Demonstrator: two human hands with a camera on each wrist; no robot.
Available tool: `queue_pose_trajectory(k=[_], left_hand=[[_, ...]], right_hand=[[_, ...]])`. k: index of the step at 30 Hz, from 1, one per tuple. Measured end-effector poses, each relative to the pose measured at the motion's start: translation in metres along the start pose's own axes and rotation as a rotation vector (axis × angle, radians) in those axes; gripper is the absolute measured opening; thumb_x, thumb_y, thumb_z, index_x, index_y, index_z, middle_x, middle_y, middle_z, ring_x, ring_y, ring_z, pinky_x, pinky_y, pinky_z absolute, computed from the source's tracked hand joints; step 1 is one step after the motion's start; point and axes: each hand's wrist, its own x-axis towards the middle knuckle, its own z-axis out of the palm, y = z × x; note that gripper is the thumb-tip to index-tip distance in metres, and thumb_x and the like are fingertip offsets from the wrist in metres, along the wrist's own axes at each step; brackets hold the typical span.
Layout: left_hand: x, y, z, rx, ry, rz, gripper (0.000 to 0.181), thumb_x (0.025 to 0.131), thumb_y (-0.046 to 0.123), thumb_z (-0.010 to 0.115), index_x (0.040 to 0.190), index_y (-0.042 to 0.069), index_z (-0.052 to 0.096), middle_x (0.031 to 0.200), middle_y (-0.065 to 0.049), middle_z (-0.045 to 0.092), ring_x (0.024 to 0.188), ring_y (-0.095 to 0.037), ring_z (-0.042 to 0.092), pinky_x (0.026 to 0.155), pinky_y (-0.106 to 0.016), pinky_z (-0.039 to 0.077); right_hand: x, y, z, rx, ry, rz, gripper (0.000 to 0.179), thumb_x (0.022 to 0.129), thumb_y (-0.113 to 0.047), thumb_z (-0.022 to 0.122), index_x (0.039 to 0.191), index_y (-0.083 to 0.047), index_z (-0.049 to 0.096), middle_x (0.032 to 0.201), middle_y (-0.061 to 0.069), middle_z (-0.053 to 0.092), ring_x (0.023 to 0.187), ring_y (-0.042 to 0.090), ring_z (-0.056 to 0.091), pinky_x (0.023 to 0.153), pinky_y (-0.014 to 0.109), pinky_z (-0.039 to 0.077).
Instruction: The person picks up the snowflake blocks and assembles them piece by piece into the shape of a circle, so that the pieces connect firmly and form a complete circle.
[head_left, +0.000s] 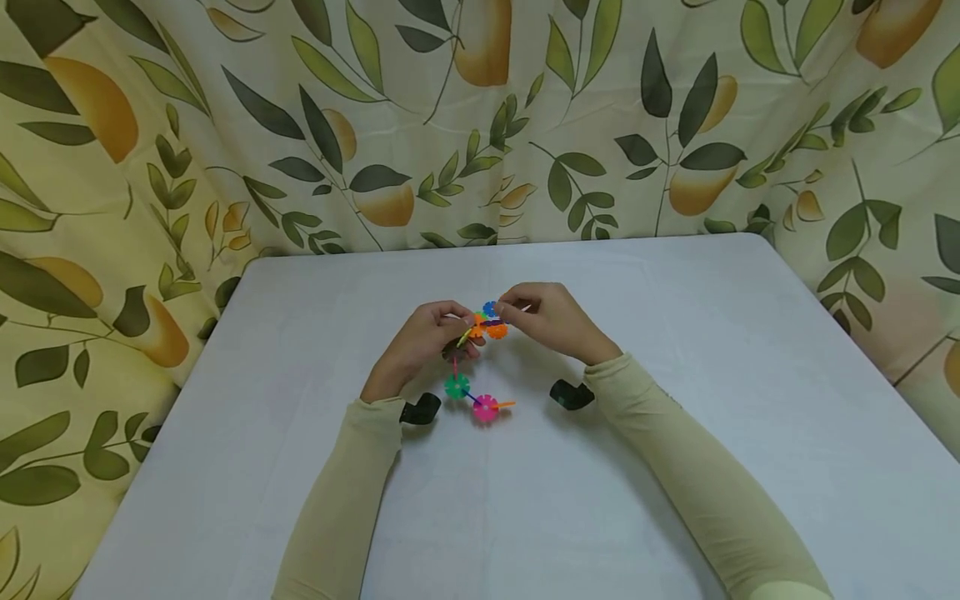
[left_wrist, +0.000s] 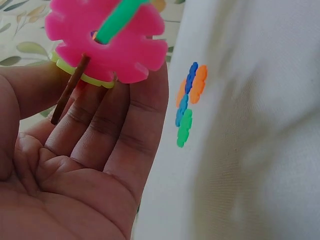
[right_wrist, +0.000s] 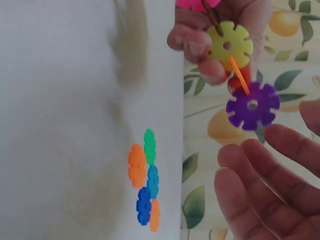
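Observation:
My left hand point(head_left: 423, 346) pinches a chain of slotted plastic flower discs by its yellow disc point(right_wrist: 232, 45). Brown point(left_wrist: 71, 90) and pink point(left_wrist: 107, 47) discs adjoin that one in the left wrist view. From the hand the chain hangs toward me, through a green disc point(head_left: 457, 387) to a pink one and an edge-on orange one point(head_left: 512, 405). At its other end, an orange disc joins a purple disc point(right_wrist: 253, 106). Beside the purple disc is my right hand point(right_wrist: 272, 185), its fingertips close to the rim and its thumb apart; whether a fingertip touches is unclear.
Several loose discs lie on the white table point(head_left: 300, 417) beyond the chain, among them blue point(right_wrist: 144, 206), green point(right_wrist: 150, 146) and orange point(right_wrist: 137, 166). Black wrist-camera mounts point(head_left: 572, 395) show under both wrists. A leaf-and-fruit patterned curtain point(head_left: 480, 125) hangs behind the table.

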Motion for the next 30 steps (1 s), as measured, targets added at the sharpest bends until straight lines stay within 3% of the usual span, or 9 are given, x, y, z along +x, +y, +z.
queue_pose_trajectory(k=[11,17,24,30], left_hand=[[-0.001,0.001,-0.002,0.031,0.0,-0.02,0.02,0.111,0.018,0.06,0.116,-0.001,0.066,0.1,-0.018,0.079,0.08,-0.028,0.076,0.067,-0.03,0.056],[-0.001,0.001,-0.004,0.041,-0.009,-0.022,0.021,0.111,0.018,0.059,0.117,0.0,0.066,0.105,-0.025,0.078,0.084,-0.034,0.076,0.068,-0.031,0.056],[-0.002,0.002,-0.003,-0.004,-0.013,0.003,0.019,0.111,0.015,0.059,0.116,-0.002,0.066,0.104,-0.026,0.077,0.076,-0.023,0.076,0.064,-0.028,0.054],[-0.002,0.003,-0.001,0.005,-0.017,0.017,0.019,0.111,0.017,0.06,0.113,-0.001,0.066,0.103,-0.03,0.076,0.077,-0.024,0.076,0.067,-0.029,0.056]], right_hand=[[0.018,0.013,-0.007,-0.07,-0.011,0.079,0.028,0.11,-0.018,0.061,0.12,0.004,0.076,0.119,0.019,0.075,0.107,0.03,0.069,0.099,0.05,0.056],[0.028,0.019,-0.006,-0.077,-0.068,0.09,0.028,0.108,-0.011,0.061,0.126,0.007,0.073,0.125,0.022,0.073,0.112,0.033,0.067,0.102,0.051,0.054],[0.038,0.029,0.004,-0.13,-0.175,0.099,0.026,0.098,0.0,0.07,0.122,0.009,0.074,0.111,0.019,0.073,0.103,0.033,0.063,0.094,0.047,0.054],[0.041,0.038,0.014,-0.208,-0.251,0.09,0.02,0.09,0.006,0.078,0.11,0.009,0.077,0.095,0.015,0.072,0.091,0.03,0.059,0.086,0.043,0.054]])
